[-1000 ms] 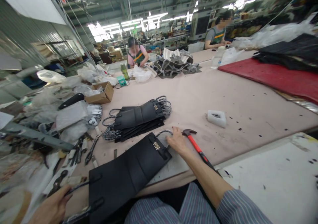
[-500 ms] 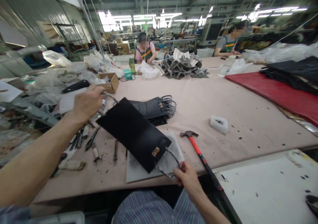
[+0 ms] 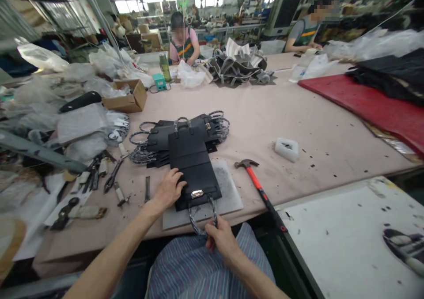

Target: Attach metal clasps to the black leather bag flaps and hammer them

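Black panel (image 3: 196,164) seems light and flexible, best taken by its rope handle (image 3: 193,221), which right grip (image 3: 222,236) pinches; left grip (image 3: 169,188) rests spread at panel's edge.

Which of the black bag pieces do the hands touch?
The front piece, partly over the grey slab: the left hand touches its edge, the right hand holds its handle. The others lie stacked behind it.

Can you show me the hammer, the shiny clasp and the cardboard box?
Hammer (image 3: 264,196): head view, on its handle.
Clasp (image 3: 197,194): head view, on its shiny front.
Box (image 3: 119,105): head view, on its front wall.
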`<state>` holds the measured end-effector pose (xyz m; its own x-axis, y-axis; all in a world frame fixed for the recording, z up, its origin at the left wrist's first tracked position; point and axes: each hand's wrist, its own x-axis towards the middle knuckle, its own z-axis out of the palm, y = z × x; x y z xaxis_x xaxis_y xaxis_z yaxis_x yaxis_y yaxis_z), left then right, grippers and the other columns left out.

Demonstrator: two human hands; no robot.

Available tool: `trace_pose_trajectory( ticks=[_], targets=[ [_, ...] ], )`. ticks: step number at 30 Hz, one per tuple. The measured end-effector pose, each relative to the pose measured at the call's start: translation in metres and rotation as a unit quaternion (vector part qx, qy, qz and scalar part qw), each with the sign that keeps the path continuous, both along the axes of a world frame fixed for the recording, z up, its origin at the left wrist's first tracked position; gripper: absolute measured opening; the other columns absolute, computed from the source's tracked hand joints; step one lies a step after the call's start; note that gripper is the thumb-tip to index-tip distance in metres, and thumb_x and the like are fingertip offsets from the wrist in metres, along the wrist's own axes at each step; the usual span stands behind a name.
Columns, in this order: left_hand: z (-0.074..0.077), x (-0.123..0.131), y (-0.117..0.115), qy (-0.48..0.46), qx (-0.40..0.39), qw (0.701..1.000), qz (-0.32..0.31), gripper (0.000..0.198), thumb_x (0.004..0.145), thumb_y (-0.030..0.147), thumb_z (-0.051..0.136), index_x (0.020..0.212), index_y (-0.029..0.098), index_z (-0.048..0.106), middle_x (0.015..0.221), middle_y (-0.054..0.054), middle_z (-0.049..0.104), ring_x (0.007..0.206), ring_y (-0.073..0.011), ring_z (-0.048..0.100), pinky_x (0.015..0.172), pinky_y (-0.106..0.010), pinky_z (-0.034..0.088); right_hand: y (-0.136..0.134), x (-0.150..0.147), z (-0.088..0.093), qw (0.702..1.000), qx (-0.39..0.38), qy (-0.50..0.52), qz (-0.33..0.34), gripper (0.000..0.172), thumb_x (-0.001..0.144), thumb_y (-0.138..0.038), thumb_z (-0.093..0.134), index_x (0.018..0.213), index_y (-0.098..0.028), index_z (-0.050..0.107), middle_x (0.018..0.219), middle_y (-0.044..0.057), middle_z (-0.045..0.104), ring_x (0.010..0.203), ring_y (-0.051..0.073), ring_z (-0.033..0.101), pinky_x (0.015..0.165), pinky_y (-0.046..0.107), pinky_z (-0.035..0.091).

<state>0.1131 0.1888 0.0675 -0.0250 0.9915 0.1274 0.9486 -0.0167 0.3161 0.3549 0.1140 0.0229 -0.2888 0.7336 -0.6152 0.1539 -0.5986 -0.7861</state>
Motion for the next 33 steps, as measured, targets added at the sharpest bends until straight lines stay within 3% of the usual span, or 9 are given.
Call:
trace_pose_trajectory(
  ticks=[4, 8, 22, 27, 30, 33],
  targets=[
    [-0.031, 0.014, -0.042, -0.014, 0.027, 1.0, 0.005, 0.033, 0.098, 0.029, 0.053, 0.126, 0.016, 0.064, 0.145, -0.015, 0.056, 0.137, -0.0321, 0.051, 0.114, -0.053, 0.045, -0.006, -0.003, -0.005, 1.0, -0.009, 0.015, 0.003, 0.028, 0.071, -0.048, 0.056, 0.083, -0.022, 0.052, 0.044, -0.004, 0.056, 0.039, 0.016, 0.054, 0.041, 0.024, 0.04],
    [-0.043, 0.027, -0.053, 0.014, 0.038, 0.999, 0.036, 0.039, 0.1, 0.027, 0.048, 0.135, 0.017, 0.059, 0.152, -0.015, 0.051, 0.145, -0.0343, 0.042, 0.118, -0.059, 0.038, -0.004, -0.002, -0.008, 1.0, -0.003, 0.016, -0.013, 0.033, 0.073, -0.053, 0.057, 0.082, -0.021, 0.053, 0.046, -0.002, 0.059, 0.039, 0.015, 0.054, 0.042, 0.024, 0.041],
    [-0.043, 0.045, -0.051, 0.044, 0.033, 0.996, 0.068, 0.044, 0.1, 0.027, 0.044, 0.14, 0.013, 0.058, 0.157, -0.017, 0.046, 0.148, -0.0354, 0.038, 0.119, -0.059, 0.033, 0.0, 0.002, 0.004, 0.998, 0.009, -0.057, -0.028, 0.047, 0.077, -0.069, 0.055, 0.076, -0.022, 0.056, 0.044, -0.002, 0.058, 0.04, 0.015, 0.053, 0.045, 0.024, 0.04],
    [-0.042, 0.045, -0.052, 0.031, 0.032, 0.996, 0.072, 0.044, 0.1, 0.025, 0.044, 0.14, 0.013, 0.058, 0.157, -0.017, 0.045, 0.149, -0.0352, 0.036, 0.12, -0.06, 0.031, 0.002, 0.008, 0.002, 0.993, 0.032, -0.111, 0.015, 0.046, 0.083, -0.068, 0.05, 0.079, -0.023, 0.057, 0.046, -0.001, 0.059, 0.044, 0.017, 0.057, 0.048, 0.026, 0.041],
    [-0.043, 0.045, -0.053, 0.021, 0.028, 0.997, 0.071, 0.044, 0.1, 0.025, 0.044, 0.141, 0.014, 0.056, 0.158, -0.017, 0.044, 0.15, -0.0341, 0.035, 0.122, -0.059, 0.029, 0.002, 0.016, 0.009, 0.971, 0.101, -0.203, 0.07, 0.045, 0.088, -0.065, 0.044, 0.074, -0.024, 0.055, 0.052, 0.001, 0.06, 0.047, 0.017, 0.057, 0.05, 0.026, 0.039],
    [-0.042, 0.045, -0.054, 0.017, 0.027, 0.997, 0.073, 0.045, 0.1, 0.025, 0.044, 0.142, 0.015, 0.055, 0.16, -0.015, 0.041, 0.151, -0.0336, 0.033, 0.122, -0.06, 0.029, 0.005, 0.025, 0.022, 0.895, 0.257, -0.35, 0.1, 0.047, 0.094, -0.06, 0.041, 0.067, -0.024, 0.055, 0.057, 0.003, 0.062, 0.052, 0.018, 0.057, 0.054, 0.028, 0.037]
  ],
)
